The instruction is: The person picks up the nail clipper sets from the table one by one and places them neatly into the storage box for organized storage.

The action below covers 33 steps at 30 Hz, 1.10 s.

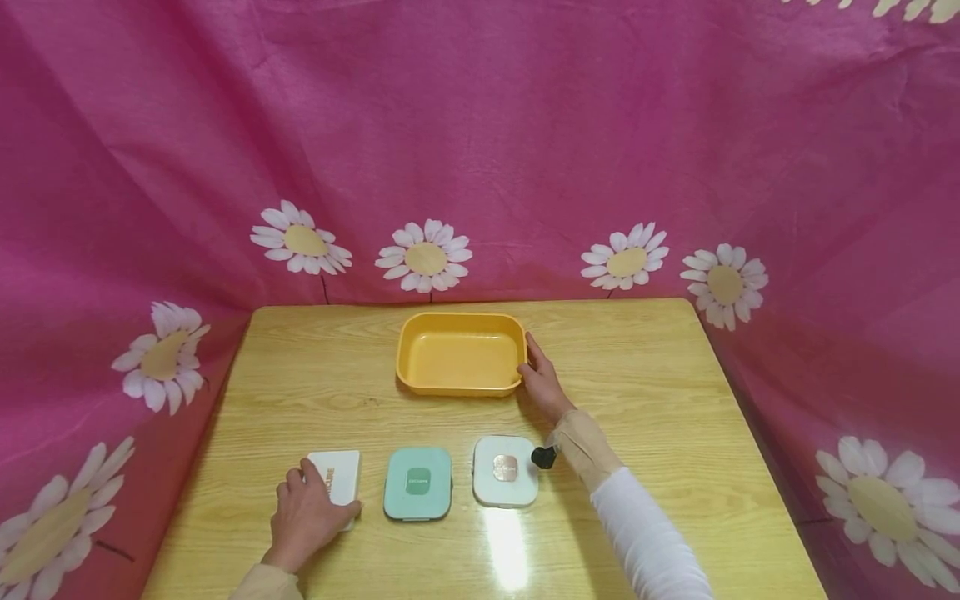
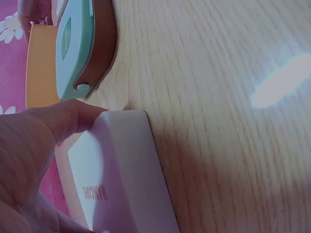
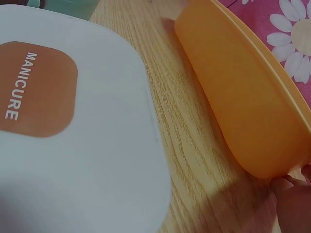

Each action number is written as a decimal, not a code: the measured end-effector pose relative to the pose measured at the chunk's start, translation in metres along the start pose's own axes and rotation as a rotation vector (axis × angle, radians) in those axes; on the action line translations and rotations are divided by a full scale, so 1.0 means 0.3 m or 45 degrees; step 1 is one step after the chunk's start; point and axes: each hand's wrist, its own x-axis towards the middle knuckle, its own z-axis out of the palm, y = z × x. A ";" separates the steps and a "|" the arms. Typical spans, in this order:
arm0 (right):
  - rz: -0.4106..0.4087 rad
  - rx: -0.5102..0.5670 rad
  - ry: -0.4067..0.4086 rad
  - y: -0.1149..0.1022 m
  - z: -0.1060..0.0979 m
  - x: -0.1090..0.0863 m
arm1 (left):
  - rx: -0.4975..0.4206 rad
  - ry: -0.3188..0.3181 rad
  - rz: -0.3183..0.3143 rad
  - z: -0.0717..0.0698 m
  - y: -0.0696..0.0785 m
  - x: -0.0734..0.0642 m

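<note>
While the right hand (image 1: 543,385) pinches the yellow tray (image 1: 459,360) by its right end near the frame's centre, seemingly to steady it, the left hand (image 1: 306,512) grips the white box (image 1: 346,477) at lower left, thumb and fingers at opposite edges, probably for a secure hold; the green case (image 1: 417,492) lies just right of that box.

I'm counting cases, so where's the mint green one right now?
In the head view, the mint green case sits on the table just left of center, between the white box gripped by the left hand and the square white case.
</note>
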 end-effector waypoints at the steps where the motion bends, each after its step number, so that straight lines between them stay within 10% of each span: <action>1: 0.002 -0.013 0.004 -0.001 0.002 0.000 | 0.000 -0.002 0.004 -0.004 -0.001 0.002; 19: 0.001 -0.039 -0.005 -0.002 -0.001 0.001 | -0.033 0.117 0.130 -0.136 0.024 0.078; 33: -0.030 0.065 0.006 -0.003 0.008 -0.001 | -0.037 0.161 0.185 -0.188 0.138 0.119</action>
